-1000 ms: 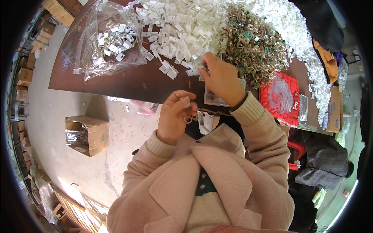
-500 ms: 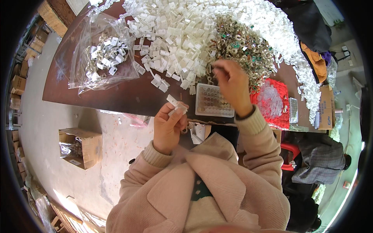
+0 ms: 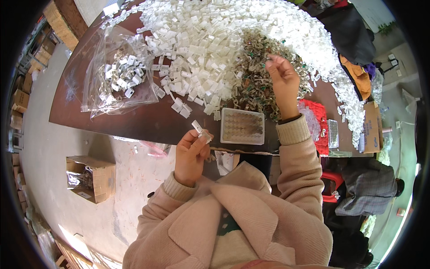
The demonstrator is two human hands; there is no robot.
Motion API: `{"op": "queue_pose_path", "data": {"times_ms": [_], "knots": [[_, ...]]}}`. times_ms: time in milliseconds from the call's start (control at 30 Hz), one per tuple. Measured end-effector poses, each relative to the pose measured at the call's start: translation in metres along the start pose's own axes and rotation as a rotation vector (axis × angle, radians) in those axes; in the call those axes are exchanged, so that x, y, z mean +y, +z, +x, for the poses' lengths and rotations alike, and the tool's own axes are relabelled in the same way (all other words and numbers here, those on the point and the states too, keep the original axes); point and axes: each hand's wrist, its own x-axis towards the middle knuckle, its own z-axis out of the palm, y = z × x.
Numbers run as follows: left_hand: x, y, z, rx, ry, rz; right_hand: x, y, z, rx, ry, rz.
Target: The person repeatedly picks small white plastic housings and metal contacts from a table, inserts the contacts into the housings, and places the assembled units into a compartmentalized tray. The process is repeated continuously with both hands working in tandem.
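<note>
Left hand [image 3: 191,154], frame centre: grip closed on a small white plastic clip [image 3: 199,128]. Right hand [image 3: 283,80], upper right: fingertips pinched over the metal parts pile [image 3: 255,80]; whether anything is held, cannot tell.

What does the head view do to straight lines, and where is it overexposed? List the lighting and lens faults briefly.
Head view: fisheye bends the brown table edge into a curve and leaves a black rim around the circular picture. The heap of white plastic pieces is bright, nearly washed out. Sunlight glares off the floor at lower left. The left hand and right hand look sharp, without motion blur.
</note>
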Motion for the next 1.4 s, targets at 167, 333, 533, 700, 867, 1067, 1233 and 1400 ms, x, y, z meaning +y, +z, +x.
{"op": "queue_pose_path", "data": {"times_ms": [167,333,533,700,867,1067,1233,1400], "knots": [[-0.001,0.004,0.0,0.005,-0.017,0.027,-0.009,-0.018,0.006,0.103,-0.136,0.25],[-0.001,0.005,-0.002,0.016,-0.019,-0.014,0.002,-0.016,0.001,0.092,-0.165,0.267],[-0.001,0.004,-0.001,-0.002,-0.027,0.009,0.001,-0.017,-0.01,0.002,-0.077,0.027],[-0.002,0.002,-0.001,-0.066,-0.013,0.003,-0.016,-0.01,-0.018,-0.015,-0.039,0.483],[0.002,0.008,-0.001,-0.089,0.034,0.012,-0.042,0.0,-0.041,-0.214,0.054,0.309],[0.017,0.021,-0.003,-0.098,0.171,0.099,-0.064,0.023,-0.102,-0.39,-0.577,-0.236],[0.025,0.026,-0.004,-0.117,0.203,0.208,-0.068,0.021,-0.116,-0.488,-0.844,-0.408],[0.024,0.026,-0.004,-0.083,0.241,0.434,-0.072,0.018,-0.127,-0.483,-0.841,-0.443]]}}
